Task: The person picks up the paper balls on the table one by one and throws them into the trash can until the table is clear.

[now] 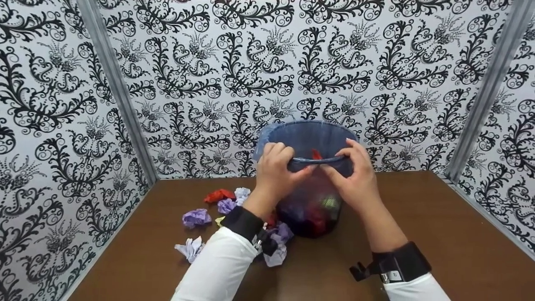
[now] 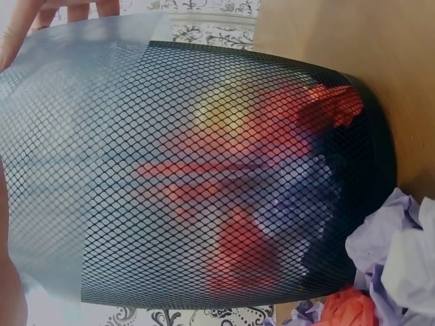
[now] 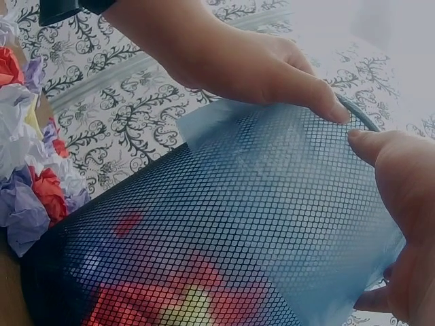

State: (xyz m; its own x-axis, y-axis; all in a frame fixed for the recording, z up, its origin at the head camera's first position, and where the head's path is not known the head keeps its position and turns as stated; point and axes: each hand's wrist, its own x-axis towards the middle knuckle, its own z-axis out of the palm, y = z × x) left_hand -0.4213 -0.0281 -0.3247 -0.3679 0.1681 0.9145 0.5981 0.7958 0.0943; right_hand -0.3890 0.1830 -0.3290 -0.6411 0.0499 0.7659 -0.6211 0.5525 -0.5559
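Both arms reach forward in white sleeves with black wrist bands. The left hand (image 1: 276, 167) and the right hand (image 1: 355, 175) are raised close together, fingers curled in a pinching grip, thumbs pointing toward each other.

A brown wooden tabletop (image 1: 439, 234) carries a black wire-mesh wastebasket (image 1: 311, 209) lined with a blue plastic bag — and beside it, scattered crumpled paper balls (image 1: 196, 217) in purple, red, white and yellow.
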